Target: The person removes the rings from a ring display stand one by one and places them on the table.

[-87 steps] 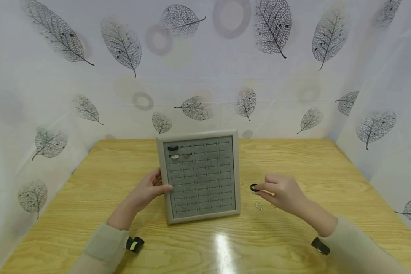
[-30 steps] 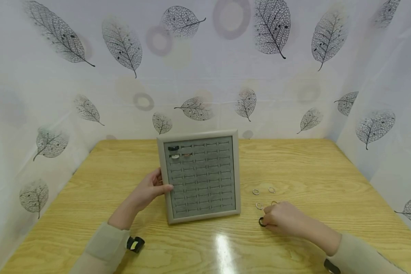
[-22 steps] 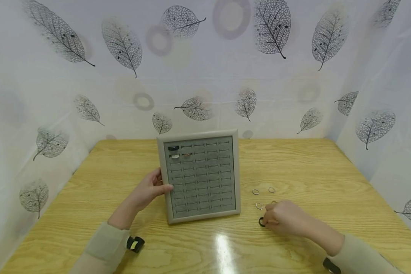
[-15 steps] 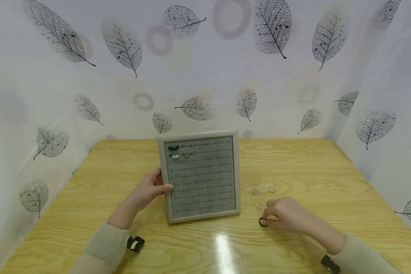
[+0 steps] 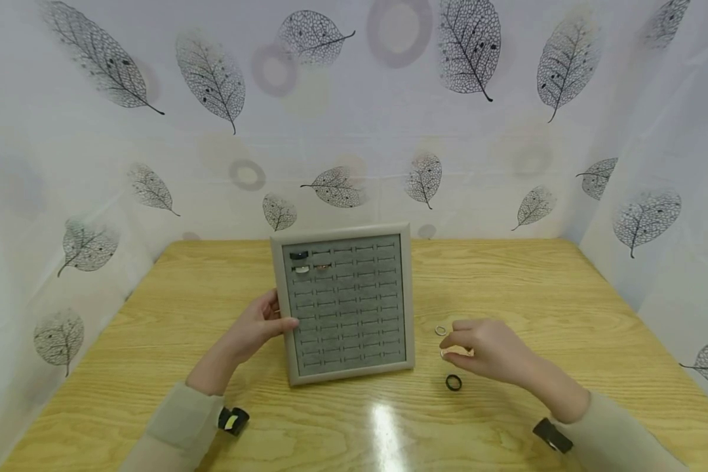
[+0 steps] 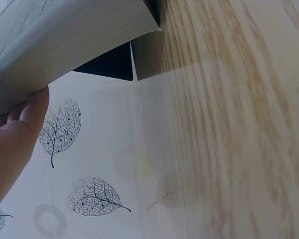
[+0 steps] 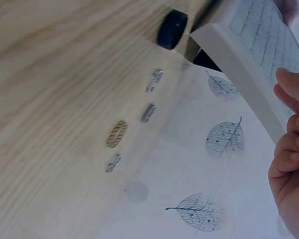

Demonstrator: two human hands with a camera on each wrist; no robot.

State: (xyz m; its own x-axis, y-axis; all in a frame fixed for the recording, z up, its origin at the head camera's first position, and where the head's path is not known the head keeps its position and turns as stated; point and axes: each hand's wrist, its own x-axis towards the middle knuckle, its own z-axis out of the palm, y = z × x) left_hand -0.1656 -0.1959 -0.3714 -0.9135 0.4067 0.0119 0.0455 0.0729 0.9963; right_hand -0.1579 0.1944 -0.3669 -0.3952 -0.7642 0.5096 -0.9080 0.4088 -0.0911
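My left hand (image 5: 256, 331) grips the left edge of a framed ring display (image 5: 348, 314), thumb on the front and fingers behind. The display leans upright, its grey slotted insert bearing a black ring (image 5: 298, 255), a white ring (image 5: 301, 269) and a copper-coloured ring (image 5: 322, 267) at upper left. My right hand (image 5: 492, 351) hovers holding nothing, thumb and index apart over a silver ring (image 7: 154, 80). Closer to me lies a loose black ring (image 5: 453, 382). In the right wrist view, a gold ring (image 7: 116, 134) and two more silver rings (image 7: 148, 113) lie alongside; the hand mostly hides them in the head view.
The wood-grain table (image 5: 212, 269) meets a leaf-printed white curtain (image 5: 354, 118) at the back and sides. A dark support (image 6: 109, 62) props the display from behind. Black wrist straps (image 5: 233, 421) sit at both cuffs.
My right hand carried the loose black ring down to the table near me and let go of it. It has since moved back toward the silver rings. The left hand and display stay still.
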